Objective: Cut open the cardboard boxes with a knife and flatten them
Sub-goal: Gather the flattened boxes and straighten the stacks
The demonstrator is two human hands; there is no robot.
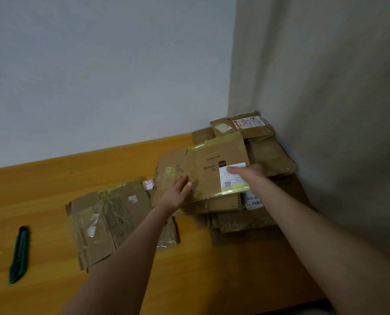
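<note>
The left hand (178, 193) and right hand (246, 172), fingers straight, press a flattened brown cardboard box (212, 176) onto the stack (269, 155) at the yellow worktop's (53, 189) far right corner — probably keeping it flat. The green knife (19, 253) lies aside, left.

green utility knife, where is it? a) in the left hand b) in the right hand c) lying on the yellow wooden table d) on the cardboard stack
c: the green utility knife lies on the yellow wooden table, away from the left hand and right hand.
</note>
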